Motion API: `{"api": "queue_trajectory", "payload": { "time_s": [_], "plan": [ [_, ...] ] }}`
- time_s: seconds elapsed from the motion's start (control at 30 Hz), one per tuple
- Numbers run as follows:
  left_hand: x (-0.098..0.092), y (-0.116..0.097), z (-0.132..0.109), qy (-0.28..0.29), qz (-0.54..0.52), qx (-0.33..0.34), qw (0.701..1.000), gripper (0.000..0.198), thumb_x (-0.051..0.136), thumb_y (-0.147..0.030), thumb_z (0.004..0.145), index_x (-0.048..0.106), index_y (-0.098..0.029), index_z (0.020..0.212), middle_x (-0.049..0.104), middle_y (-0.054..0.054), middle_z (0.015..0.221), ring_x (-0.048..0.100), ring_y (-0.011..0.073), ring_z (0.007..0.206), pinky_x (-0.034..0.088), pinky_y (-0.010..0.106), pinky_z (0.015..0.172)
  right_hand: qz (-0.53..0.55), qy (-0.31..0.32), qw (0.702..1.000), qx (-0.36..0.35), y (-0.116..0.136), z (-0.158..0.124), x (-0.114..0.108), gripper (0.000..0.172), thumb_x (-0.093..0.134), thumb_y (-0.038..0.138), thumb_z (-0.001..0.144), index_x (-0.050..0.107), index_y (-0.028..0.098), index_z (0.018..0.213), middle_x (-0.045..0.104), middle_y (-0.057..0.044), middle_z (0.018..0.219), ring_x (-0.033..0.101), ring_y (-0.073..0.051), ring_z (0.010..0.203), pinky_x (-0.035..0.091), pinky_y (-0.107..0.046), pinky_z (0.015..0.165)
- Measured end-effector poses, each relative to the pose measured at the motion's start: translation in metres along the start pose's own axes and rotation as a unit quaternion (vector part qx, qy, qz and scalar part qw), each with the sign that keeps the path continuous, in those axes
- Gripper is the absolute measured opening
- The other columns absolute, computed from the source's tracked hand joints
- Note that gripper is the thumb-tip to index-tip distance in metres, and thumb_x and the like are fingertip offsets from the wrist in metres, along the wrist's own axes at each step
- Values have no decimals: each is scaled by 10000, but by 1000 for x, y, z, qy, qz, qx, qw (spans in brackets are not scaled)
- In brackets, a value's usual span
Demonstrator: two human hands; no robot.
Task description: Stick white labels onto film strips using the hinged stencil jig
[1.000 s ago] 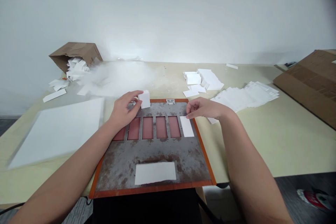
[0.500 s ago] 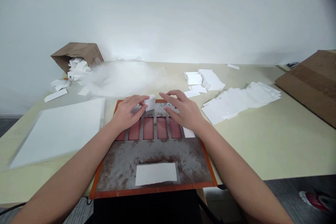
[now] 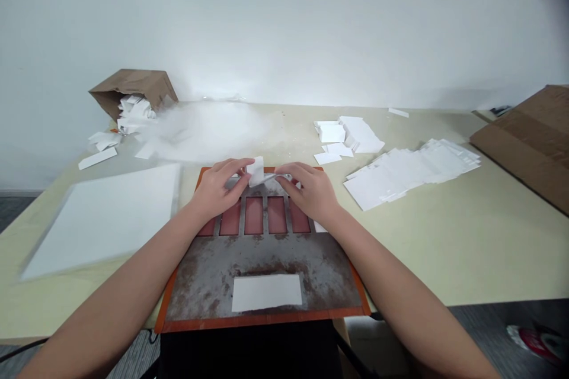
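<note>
My left hand (image 3: 219,186) is closed, pinching a small white paper card (image 3: 255,172) upright between thumb and fingertips. Opposite it, my right hand (image 3: 312,189) pinches the edge of a thin white slip (image 3: 269,178), whose other end reaches the card; whether the two are joined I cannot tell. Both hands hover over the far part of a stained grey metal plate (image 3: 200,266) with orange edges. Several red rectangular recesses (image 3: 253,216) run across this plate. A white paper rectangle (image 3: 267,293) lies near its front edge, and another white piece is partly covered by my right wrist.
On the left lie a large white sheet (image 3: 106,213) and a cardboard box (image 3: 155,86) spilling paper scraps. White card stacks (image 3: 360,135) stand at the back right, before a fanned row of white papers (image 3: 413,172). A bigger cardboard box (image 3: 528,136) fills the right side.
My right hand's fingers have closed from apart into a pinch on a thin white slip beside the card. The left hand keeps its hold on the card.
</note>
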State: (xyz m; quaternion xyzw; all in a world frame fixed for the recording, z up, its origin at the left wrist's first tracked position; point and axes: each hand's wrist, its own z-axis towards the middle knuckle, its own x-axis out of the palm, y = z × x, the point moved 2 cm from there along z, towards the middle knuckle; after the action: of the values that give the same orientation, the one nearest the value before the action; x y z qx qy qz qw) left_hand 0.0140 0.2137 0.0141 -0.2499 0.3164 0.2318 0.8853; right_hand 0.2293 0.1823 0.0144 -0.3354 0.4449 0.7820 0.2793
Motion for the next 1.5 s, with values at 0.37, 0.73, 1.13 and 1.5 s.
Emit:
{"api": "queue_trajectory", "payload": {
  "time_s": [0.37,0.73,1.13,1.5],
  "plan": [
    [2,4,-2,4,25,-44,999,251,493,-282,947,629,-230,1152,740,22,967,702,158,818,542,306,803,326,37,923,199,-29,9,-36,281,699,426,737,638,192,882,575,19,725,379,-66,493,301,-246,468],
    [2,5,-3,7,24,-40,999,248,486,-276,956,628,-233,1154,733,24,978,697,152,818,541,300,804,278,293,866,296,-33,3,-39,142,708,302,676,678,200,771,483,47,640,328,-76,545,232,-262,510],
    [2,6,-3,7,24,-44,999,258,482,-284,956,628,-229,1161,733,28,995,700,156,826,543,302,800,281,305,858,302,-32,3,-39,141,721,306,662,667,216,755,456,42,645,306,-86,556,222,-262,511],
    [2,5,-2,13,30,-51,998,264,469,-301,957,627,-236,1159,737,31,1004,700,157,815,548,310,798,281,311,858,297,-34,3,-39,157,737,323,665,666,206,741,469,37,620,333,-82,536,256,-259,496]
  ]
}}
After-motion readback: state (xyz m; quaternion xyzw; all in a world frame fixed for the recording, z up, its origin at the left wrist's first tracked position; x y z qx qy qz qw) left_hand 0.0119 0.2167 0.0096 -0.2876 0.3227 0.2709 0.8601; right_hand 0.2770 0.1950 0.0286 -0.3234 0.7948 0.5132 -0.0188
